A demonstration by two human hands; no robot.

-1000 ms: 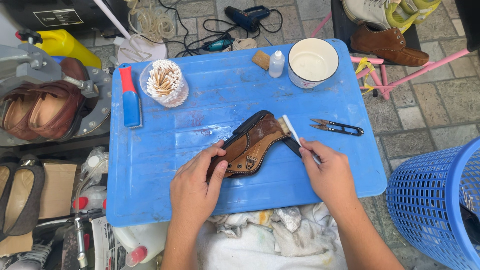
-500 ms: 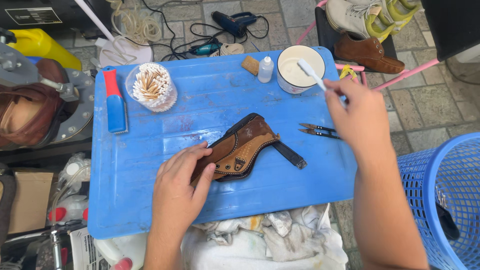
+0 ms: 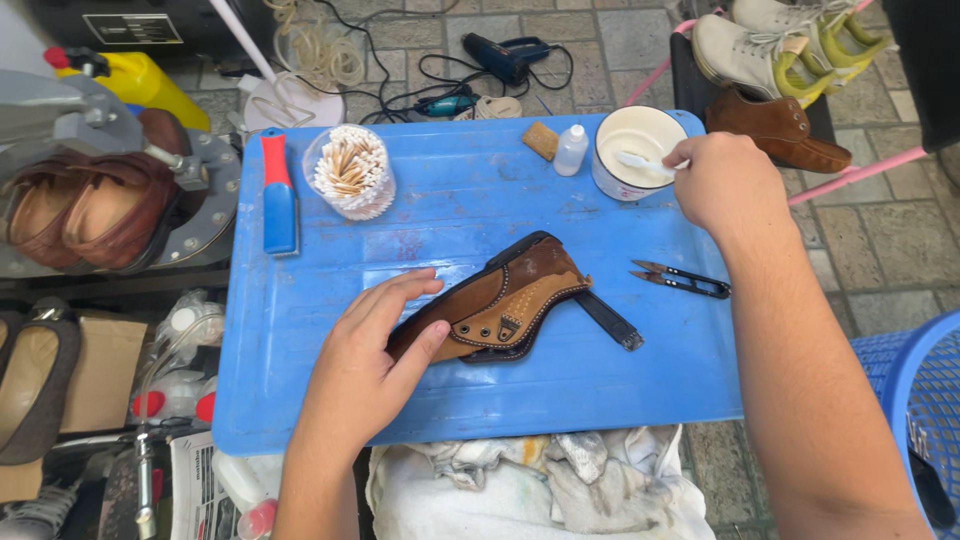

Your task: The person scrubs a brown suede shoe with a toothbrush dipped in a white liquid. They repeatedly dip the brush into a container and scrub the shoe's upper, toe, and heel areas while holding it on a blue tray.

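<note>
A brown leather shoe upper (image 3: 500, 300) with a black strap lies flat on the blue board (image 3: 450, 210). My left hand (image 3: 375, 350) rests on its near left end, fingers spread, pressing it down. My right hand (image 3: 725, 180) is at the board's far right corner, gripping a thin white stick (image 3: 640, 162) whose tip dips into the white cup of pale glue (image 3: 638, 150).
Small black snips (image 3: 685, 281) lie right of the upper. A jar of cotton swabs (image 3: 348, 172), a red-and-blue tool (image 3: 279, 195), a small white bottle (image 3: 570, 150) and a tan block (image 3: 541, 140) sit along the far edge. Shoes, cables and a blue basket (image 3: 915, 400) surround the board.
My right hand lifted the white stick from the upper and carried it back to the white cup, where its tip now sits. My left hand stayed on the upper.
</note>
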